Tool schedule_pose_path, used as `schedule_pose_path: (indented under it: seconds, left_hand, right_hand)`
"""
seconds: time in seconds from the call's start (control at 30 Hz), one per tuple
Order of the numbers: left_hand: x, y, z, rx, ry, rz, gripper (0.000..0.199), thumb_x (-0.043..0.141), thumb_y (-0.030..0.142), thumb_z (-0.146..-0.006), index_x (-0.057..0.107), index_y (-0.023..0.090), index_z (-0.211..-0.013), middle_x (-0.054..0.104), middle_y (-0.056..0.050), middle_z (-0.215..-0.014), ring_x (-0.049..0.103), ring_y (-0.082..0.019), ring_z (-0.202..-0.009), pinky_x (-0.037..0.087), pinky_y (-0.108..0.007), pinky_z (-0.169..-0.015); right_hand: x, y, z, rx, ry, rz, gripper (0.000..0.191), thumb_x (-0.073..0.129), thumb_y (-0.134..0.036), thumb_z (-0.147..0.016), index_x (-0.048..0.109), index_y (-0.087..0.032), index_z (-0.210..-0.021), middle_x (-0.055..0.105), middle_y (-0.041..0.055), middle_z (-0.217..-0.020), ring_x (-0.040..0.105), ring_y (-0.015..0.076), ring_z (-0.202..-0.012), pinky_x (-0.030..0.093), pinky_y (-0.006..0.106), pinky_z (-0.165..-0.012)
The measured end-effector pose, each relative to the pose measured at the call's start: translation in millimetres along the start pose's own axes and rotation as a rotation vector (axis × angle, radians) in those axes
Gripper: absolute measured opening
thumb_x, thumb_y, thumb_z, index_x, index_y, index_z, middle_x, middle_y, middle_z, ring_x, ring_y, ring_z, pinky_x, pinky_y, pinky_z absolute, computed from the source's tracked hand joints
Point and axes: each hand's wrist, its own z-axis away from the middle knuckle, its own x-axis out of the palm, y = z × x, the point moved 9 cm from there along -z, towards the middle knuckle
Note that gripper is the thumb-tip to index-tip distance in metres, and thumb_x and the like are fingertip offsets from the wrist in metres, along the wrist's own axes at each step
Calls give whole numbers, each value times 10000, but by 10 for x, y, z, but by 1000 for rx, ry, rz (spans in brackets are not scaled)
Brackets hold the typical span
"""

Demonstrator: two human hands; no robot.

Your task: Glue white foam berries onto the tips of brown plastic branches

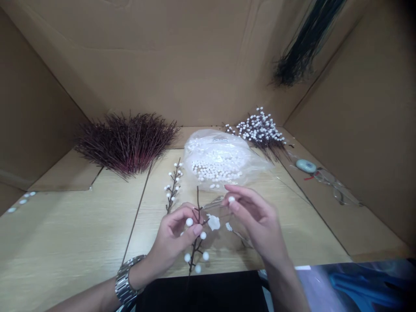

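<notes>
My left hand (180,232) pinches a brown artificial twig (194,249) that stands nearly upright, with several white berries on its lower side shoots. The twig's upper shoots are bare. Between the thumb and fingers of my right hand (255,216) is a single white berry (231,199), held a little to the right of the twig and apart from it. Below and between the hands, a white blob (213,222) lies on the table. A thin tool with a white-smeared tip (229,226) lies near my right hand, partly hidden by it. Another twig with white berries (173,186) lies behind my left hand.
A clear plastic bag of white berries (221,162) lies behind the hands. Bare brown twigs (128,145) are piled at left, berried twigs (260,128) at back right. Eyeglasses (338,186) and a pale blue oval object (306,165) lie at right. Cardboard walls (182,65) enclose the table.
</notes>
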Motion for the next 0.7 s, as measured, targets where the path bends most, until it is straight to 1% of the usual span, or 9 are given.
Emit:
schedule_pose_path:
  seconds: [0.03, 0.1, 0.2, 0.27, 0.33, 0.43, 0.57, 0.7]
  left_hand:
    - [-2, -8, 2, 3, -3, 6, 193, 753, 329, -880, 674, 180, -787, 623, -36, -844, 572, -193, -832, 458, -288, -771]
    - [1, -25, 7, 2, -16, 23, 182, 754, 328, -879, 687, 181, -797, 623, -36, -848, 570, -192, -833, 461, -287, -774]
    - [28, -53, 16, -23, -54, 71, 142, 749, 311, -887, 704, 188, -833, 615, -29, -867, 567, -183, -841, 462, -273, -776]
    - [55, -69, 25, -50, -83, 104, 116, 743, 296, -894, 711, 193, -854, 610, -24, -879, 564, -177, -845, 461, -265, -773]
    - [84, -81, 34, -77, -110, 139, 101, 733, 287, -904, 713, 197, -862, 609, -20, -889, 564, -174, -848, 465, -269, -784]
    - [101, -82, 35, -94, -119, 171, 99, 731, 290, -907, 715, 201, -865, 604, -13, -888, 561, -170, -847, 463, -268, -791]
    - [87, -83, 23, -94, -99, 170, 107, 745, 299, -895, 719, 200, -864, 614, -18, -894, 559, -173, -856, 452, -258, -770]
    - [85, -98, 27, -106, -99, 172, 104, 742, 294, -899, 718, 201, -859, 605, -15, -894, 560, -170, -862, 457, -259, -781]
  right_hand:
    - [22, 111, 72, 42, 17, -64, 224, 718, -272, -905, 720, -298, -1127, 763, 11, -937, 719, 157, -874, 590, 269, -772]
    - [93, 285, 192, 101, 45, -170, 167, 737, -282, -887, 726, -279, -1054, 772, 21, -926, 726, 165, -853, 598, 271, -756]
    - [192, 422, 292, 145, 88, -254, 99, 731, -299, -889, 757, -271, -981, 759, 28, -937, 691, 147, -761, 586, 263, -699]
    - [244, 458, 321, 158, 105, -290, 112, 734, -309, -885, 778, -279, -984, 740, 34, -967, 664, 141, -735, 575, 258, -659]
    - [286, 484, 340, 166, 119, -339, 131, 736, -314, -882, 785, -291, -1001, 737, 39, -965, 668, 151, -754, 578, 263, -655]
    - [336, 532, 364, 173, 132, -388, 150, 729, -303, -890, 779, -310, -1030, 749, 35, -923, 696, 171, -812, 588, 283, -714]
    - [348, 556, 371, 131, 160, -381, 105, 726, -303, -888, 790, -292, -971, 743, 46, -939, 707, 200, -899, 583, 321, -791]
    - [339, 567, 364, 112, 174, -358, 103, 716, -321, -893, 791, -286, -952, 747, 52, -940, 707, 212, -916, 590, 349, -814]
